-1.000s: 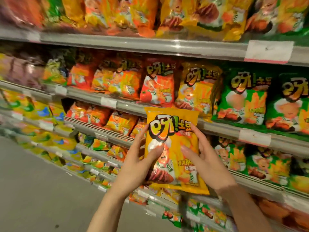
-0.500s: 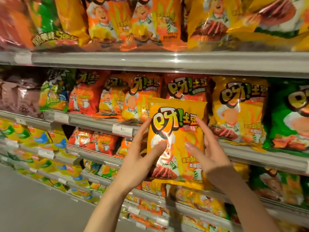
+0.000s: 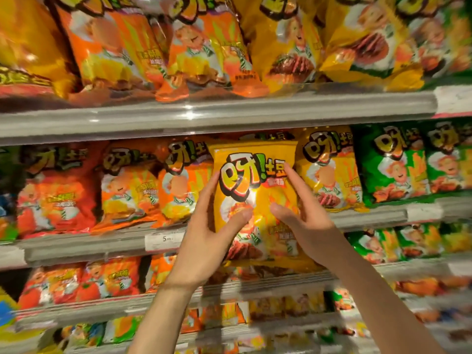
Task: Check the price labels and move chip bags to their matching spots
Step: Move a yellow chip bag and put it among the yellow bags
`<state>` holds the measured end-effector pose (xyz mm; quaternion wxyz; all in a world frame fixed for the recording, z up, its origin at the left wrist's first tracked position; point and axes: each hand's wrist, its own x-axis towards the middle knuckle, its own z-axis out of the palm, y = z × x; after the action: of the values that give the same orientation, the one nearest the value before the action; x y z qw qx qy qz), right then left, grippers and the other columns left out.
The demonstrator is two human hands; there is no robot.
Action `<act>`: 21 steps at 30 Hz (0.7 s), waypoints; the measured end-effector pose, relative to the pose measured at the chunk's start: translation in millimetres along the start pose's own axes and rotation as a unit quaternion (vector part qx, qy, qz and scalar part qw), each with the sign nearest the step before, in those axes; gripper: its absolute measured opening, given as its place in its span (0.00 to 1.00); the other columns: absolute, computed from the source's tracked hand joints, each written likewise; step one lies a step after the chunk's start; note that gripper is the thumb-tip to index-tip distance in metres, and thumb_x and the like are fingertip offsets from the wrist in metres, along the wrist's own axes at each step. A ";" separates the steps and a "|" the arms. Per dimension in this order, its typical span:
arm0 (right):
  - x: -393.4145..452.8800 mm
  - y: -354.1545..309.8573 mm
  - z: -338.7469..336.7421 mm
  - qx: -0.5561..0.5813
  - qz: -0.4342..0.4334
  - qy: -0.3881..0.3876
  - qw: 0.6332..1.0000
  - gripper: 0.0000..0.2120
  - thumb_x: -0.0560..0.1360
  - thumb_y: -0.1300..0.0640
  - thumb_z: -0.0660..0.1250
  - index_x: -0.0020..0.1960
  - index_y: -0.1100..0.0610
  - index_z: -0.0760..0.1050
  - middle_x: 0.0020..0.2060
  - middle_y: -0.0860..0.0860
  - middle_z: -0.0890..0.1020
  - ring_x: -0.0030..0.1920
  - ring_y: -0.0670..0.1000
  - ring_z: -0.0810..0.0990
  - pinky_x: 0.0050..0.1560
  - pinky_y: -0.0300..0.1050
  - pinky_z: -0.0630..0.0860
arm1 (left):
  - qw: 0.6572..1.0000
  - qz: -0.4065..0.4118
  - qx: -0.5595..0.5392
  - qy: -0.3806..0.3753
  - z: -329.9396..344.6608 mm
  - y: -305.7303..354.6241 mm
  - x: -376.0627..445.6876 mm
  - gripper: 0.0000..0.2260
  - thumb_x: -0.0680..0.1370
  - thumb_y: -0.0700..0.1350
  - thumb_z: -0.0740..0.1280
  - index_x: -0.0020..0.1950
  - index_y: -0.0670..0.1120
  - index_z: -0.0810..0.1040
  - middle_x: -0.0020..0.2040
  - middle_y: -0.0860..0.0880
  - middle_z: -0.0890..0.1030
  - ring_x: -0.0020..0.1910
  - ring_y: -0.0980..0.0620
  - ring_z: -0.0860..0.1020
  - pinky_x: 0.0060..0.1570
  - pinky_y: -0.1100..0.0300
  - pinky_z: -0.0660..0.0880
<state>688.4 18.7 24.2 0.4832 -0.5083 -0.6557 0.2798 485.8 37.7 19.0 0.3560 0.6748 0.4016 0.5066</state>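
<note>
I hold a yellow chip bag upright with both hands in front of the middle shelf. My left hand grips its left edge, thumb across the front. My right hand grips its right edge, index finger stretched up the bag. The bag stands in front of a gap between an orange bag on its left and a matching yellow bag on its right. A white price label marked 5 sits on the shelf rail just left of my left hand. The bag's lower part is partly hidden by my hands.
Green bags fill the middle shelf to the right, red and orange bags to the left. The top shelf carries larger orange and yellow bags. Another white label sits on its rail at far right. Lower shelves hold more bags.
Both hands have lifted the yellow bag up and closer to the middle shelf; it now covers the gap beside the matching yellow bag. The view has tilted up and moved nearer.
</note>
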 end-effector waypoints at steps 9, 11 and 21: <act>53.3 5.4 -9.3 -0.133 0.082 0.125 0.980 0.38 0.79 0.37 0.63 0.82 0.50 0.55 0.78 0.51 0.65 0.76 0.51 0.66 0.75 0.52 0.65 | 0.997 -0.003 0.003 0.073 -34.4 -9.1 9.0 0.34 0.76 0.54 0.74 0.78 0.64 0.63 0.73 0.72 0.67 0.73 0.71 0.64 0.77 0.53 0.63; 76.6 9.4 -8.4 -0.162 0.116 0.112 0.974 0.35 0.79 0.39 0.64 0.79 0.57 0.60 0.75 0.55 0.70 0.75 0.55 0.68 0.72 0.51 0.67 | 0.997 -0.007 0.002 0.077 -40.0 -6.5 7.3 0.34 0.75 0.56 0.74 0.77 0.67 0.63 0.75 0.67 0.68 0.76 0.65 0.64 0.76 0.48 0.65; 112.1 17.7 2.5 -0.129 0.081 0.129 0.980 0.33 0.72 0.42 0.75 0.69 0.57 0.69 0.53 0.50 0.78 0.54 0.51 0.78 0.52 0.42 0.70 | 0.993 -0.007 0.026 0.116 -58.5 -0.3 -0.2 0.34 0.74 0.56 0.74 0.77 0.66 0.64 0.73 0.67 0.71 0.72 0.69 0.67 0.74 0.52 0.67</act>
<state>691.2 129.8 47.2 0.4703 -0.6492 -0.5751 0.1632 429.0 41.9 32.3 0.2930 0.6177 0.4575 0.5686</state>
